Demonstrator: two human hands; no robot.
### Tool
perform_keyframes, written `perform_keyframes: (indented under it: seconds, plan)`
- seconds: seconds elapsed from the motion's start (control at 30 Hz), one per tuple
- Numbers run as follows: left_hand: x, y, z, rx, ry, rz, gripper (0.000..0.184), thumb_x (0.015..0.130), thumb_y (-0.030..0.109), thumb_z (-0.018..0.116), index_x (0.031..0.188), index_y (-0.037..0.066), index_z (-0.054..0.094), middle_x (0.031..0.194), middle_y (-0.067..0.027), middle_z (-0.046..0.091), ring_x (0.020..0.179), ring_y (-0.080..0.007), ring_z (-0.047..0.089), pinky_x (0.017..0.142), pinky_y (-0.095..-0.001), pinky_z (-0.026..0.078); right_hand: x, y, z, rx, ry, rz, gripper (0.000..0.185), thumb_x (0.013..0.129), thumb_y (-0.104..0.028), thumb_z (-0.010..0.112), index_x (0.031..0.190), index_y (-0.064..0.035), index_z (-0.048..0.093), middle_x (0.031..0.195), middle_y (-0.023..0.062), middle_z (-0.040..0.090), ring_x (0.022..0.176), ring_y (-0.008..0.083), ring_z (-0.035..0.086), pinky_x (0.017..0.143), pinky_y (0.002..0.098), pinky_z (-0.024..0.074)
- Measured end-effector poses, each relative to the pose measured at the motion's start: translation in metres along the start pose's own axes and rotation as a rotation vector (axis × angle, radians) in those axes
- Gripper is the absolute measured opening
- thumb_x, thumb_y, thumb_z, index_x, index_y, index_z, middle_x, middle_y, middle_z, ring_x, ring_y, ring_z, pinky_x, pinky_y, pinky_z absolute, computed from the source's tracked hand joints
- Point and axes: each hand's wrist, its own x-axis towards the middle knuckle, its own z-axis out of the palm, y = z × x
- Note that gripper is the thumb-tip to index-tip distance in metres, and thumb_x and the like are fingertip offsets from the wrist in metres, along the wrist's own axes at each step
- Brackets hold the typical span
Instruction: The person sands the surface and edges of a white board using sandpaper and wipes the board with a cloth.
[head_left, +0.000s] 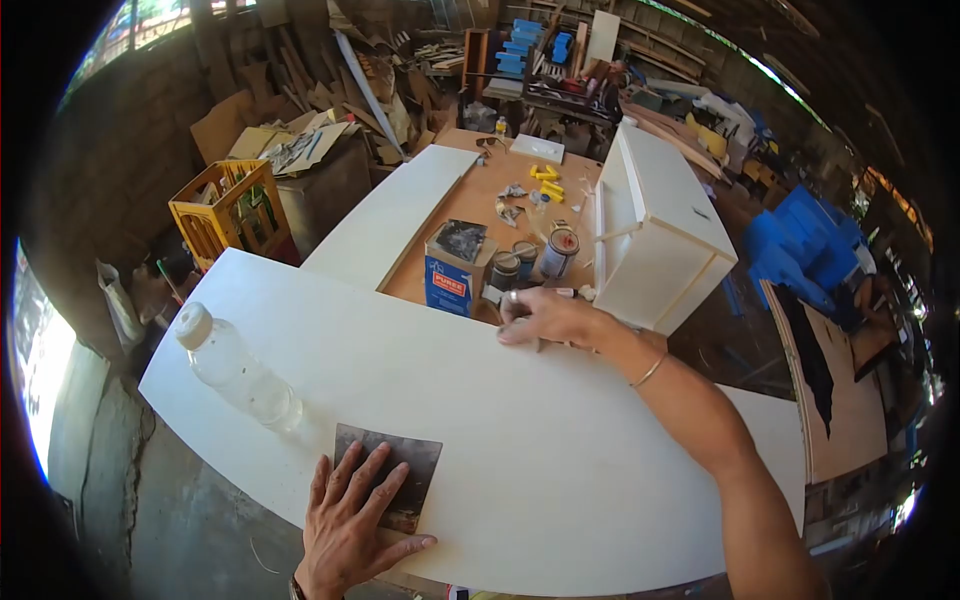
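My left hand (pixel 345 525) lies with its fingers spread over a dark square sheet (pixel 415 465) that looks like sandpaper, at the near edge of a white board (pixel 480 400). My right hand (pixel 545 318), with a ring and a bracelet, is bent down at the board's far edge. Its fingers are curled together; whatever they hold, if anything, is hidden. Just beyond it stand an open tin can (pixel 560 252), small jars (pixel 504 268) and a blue and white box (pixel 450 283). A clear plastic bottle (pixel 240 370) lies on its side at the board's left.
A white cabinet or drawer box (pixel 670 235) stands on the brown table (pixel 412 262) at right. Another white panel (pixel 385 215) lies at left. Yellow pieces (pixel 548 185) and crumpled scraps sit farther back. A yellow crate (pixel 225 215) holds bottles. Blue plastic chairs (pixel 805 240) are at far right.
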Motion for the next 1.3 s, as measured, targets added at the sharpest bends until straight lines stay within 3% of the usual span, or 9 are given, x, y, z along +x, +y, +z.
perform_keyframes:
  seconds: [0.3, 0.43, 0.47, 0.77, 0.97, 1.1, 1.13, 1.23, 1.3]
  plan:
    - [-0.001, -0.001, 0.001, 0.028, -0.025, 0.026, 0.085, 0.068, 0.068, 0.073, 0.132, 0.014, 0.060, 0.148, -0.0121, 0.047, 0.141, -0.0385, 0.035, 0.117, -0.0578, 0.016, -0.116, 0.054, -0.041, -0.276, 0.160, -0.184, 0.014, 0.081, -0.014, 0.077, 0.085, -0.0055, 0.067, 0.087, 0.0018, 0.066, 0.083, 0.0110, 0.060, 0.073, 0.0287, 0.0488]
    - [0.000, -0.001, 0.000, 0.073, -0.063, 0.047, 0.087, 0.068, 0.068, 0.073, 0.134, 0.014, 0.058, 0.151, -0.0137, 0.043, 0.142, -0.0392, 0.033, 0.118, -0.0578, 0.016, -0.144, 0.062, -0.042, -0.346, 0.245, 0.101, 0.016, 0.082, -0.015, 0.077, 0.089, -0.0035, 0.068, 0.086, 0.0023, 0.067, 0.082, 0.0111, 0.061, 0.075, 0.0284, 0.0491]
    - [0.002, 0.001, 0.000, 0.087, -0.068, 0.048, 0.087, 0.068, 0.068, 0.073, 0.135, 0.014, 0.058, 0.151, -0.0137, 0.042, 0.142, -0.0391, 0.033, 0.118, -0.0577, 0.016, -0.132, 0.081, -0.033, -0.317, 0.347, -0.133, 0.017, 0.083, -0.016, 0.076, 0.088, -0.0028, 0.067, 0.082, 0.0010, 0.066, 0.077, 0.0104, 0.060, 0.071, 0.0280, 0.0490]
    - [0.018, -0.001, -0.024, 0.157, -0.234, 0.149, 0.084, 0.070, 0.060, 0.077, 0.138, 0.019, 0.054, 0.146, -0.0129, 0.048, 0.136, -0.0381, 0.042, 0.111, -0.0545, 0.033, -0.121, 0.053, -0.037, -0.159, 0.208, 0.076, 0.021, 0.081, -0.020, 0.076, 0.086, -0.0032, 0.065, 0.079, 0.0043, 0.066, 0.074, 0.0129, 0.059, 0.067, 0.0296, 0.0466]
    - [0.048, 0.002, -0.042, 0.138, -0.311, 0.345, 0.088, 0.068, 0.058, 0.080, 0.141, 0.018, 0.051, 0.141, -0.0127, 0.053, 0.129, -0.0369, 0.050, 0.104, -0.0482, 0.043, -0.104, 0.075, -0.030, -0.231, 0.260, -0.252, 0.019, 0.080, -0.019, 0.074, 0.086, -0.0038, 0.065, 0.079, 0.0033, 0.063, 0.074, 0.0140, 0.058, 0.068, 0.0318, 0.0476]
    - [0.058, -0.003, -0.050, 0.128, -0.373, 0.376, 0.086, 0.064, 0.049, 0.086, 0.138, 0.020, 0.055, 0.139, -0.0098, 0.057, 0.127, -0.0348, 0.052, 0.106, -0.0470, 0.043, -0.105, 0.067, -0.035, -0.229, 0.190, -0.235, 0.018, 0.084, -0.020, 0.073, 0.087, -0.0053, 0.062, 0.083, 0.0018, 0.062, 0.079, 0.0122, 0.057, 0.074, 0.0323, 0.0479]
    - [0.063, -0.013, -0.047, 0.105, -0.378, 0.389, 0.085, 0.065, 0.052, 0.085, 0.139, 0.022, 0.054, 0.140, -0.0082, 0.056, 0.127, -0.0342, 0.051, 0.106, -0.0472, 0.043, -0.102, 0.049, -0.026, -0.156, 0.221, 0.005, 0.018, 0.085, -0.019, 0.073, 0.091, -0.0047, 0.063, 0.086, 0.0020, 0.065, 0.083, 0.0127, 0.059, 0.079, 0.0311, 0.0485]
    - [0.066, -0.011, -0.048, 0.053, -0.372, 0.403, 0.081, 0.068, 0.050, 0.084, 0.139, 0.025, 0.054, 0.140, -0.0065, 0.056, 0.124, -0.0332, 0.054, 0.104, -0.0471, 0.044, -0.087, 0.077, -0.021, -0.096, 0.231, -0.327, 0.018, 0.087, -0.018, 0.072, 0.094, -0.0039, 0.063, 0.089, 0.0018, 0.066, 0.085, 0.0122, 0.061, 0.081, 0.0300, 0.0497]
    - [0.066, -0.011, -0.044, 0.053, -0.336, 0.421, 0.082, 0.069, 0.050, 0.084, 0.141, 0.027, 0.052, 0.140, -0.0058, 0.056, 0.123, -0.0331, 0.055, 0.104, -0.0472, 0.045, -0.106, 0.092, -0.030, -0.133, 0.239, -0.249, 0.019, 0.088, -0.019, 0.072, 0.097, -0.0036, 0.064, 0.094, 0.0029, 0.067, 0.089, 0.0128, 0.063, 0.083, 0.0294, 0.0502]
